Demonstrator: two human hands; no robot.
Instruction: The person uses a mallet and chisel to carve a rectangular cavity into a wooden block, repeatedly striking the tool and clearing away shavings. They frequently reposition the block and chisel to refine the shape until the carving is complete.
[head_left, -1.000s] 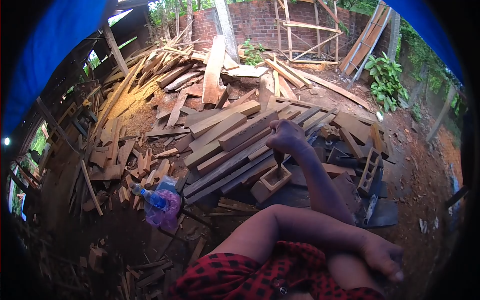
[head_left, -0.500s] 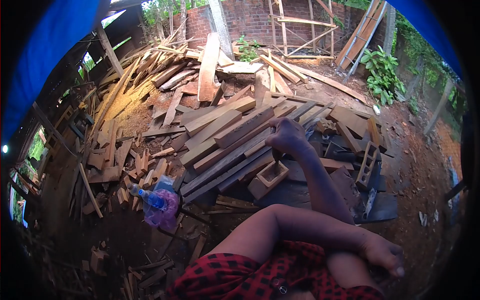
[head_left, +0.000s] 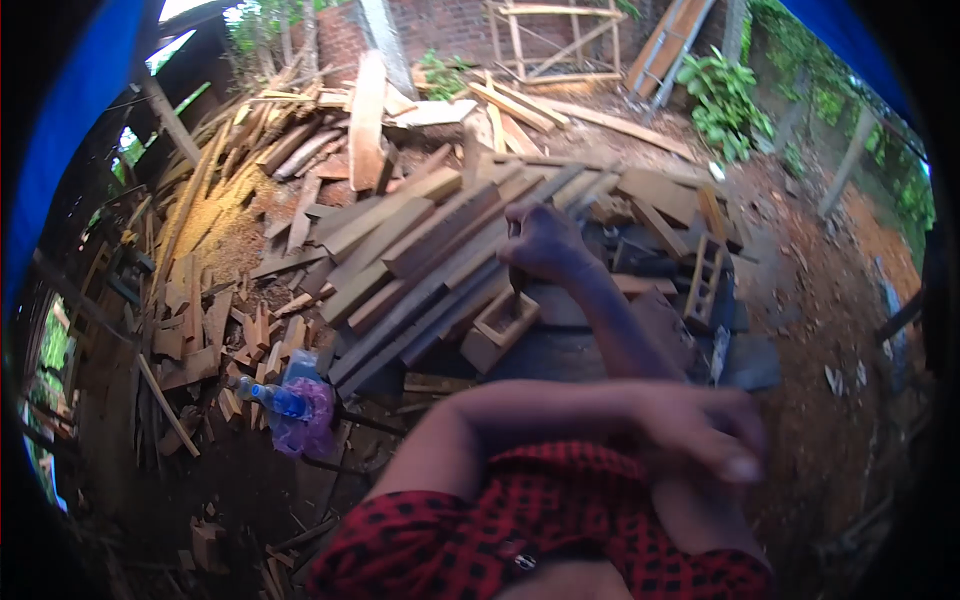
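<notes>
My right hand (head_left: 545,242) is closed in a fist around the top of a dark, narrow tool (head_left: 517,279) that looks like a chisel. Its lower end points down into a hollowed wooden block (head_left: 488,350), which lies tilted beside stacked beams (head_left: 420,290). Pale inner walls show around the hollow. My left arm crosses in front of my body, over the right arm. At its end my left hand (head_left: 705,430) is blurred near my right elbow, with nothing seen in it and its fingers partly apart.
A wooden piece with several square openings (head_left: 705,283) leans right of the block. Plastic bottles (head_left: 280,400) sit in a purple bag (head_left: 308,430) at the left. Offcuts (head_left: 190,350) and long boards (head_left: 367,120) are heaped behind, before a brick wall (head_left: 440,35).
The whole view has shifted, so the stack and block appear further left and higher. My left hand has come up and inward from the lower right. The right hand keeps its grip on the tool.
</notes>
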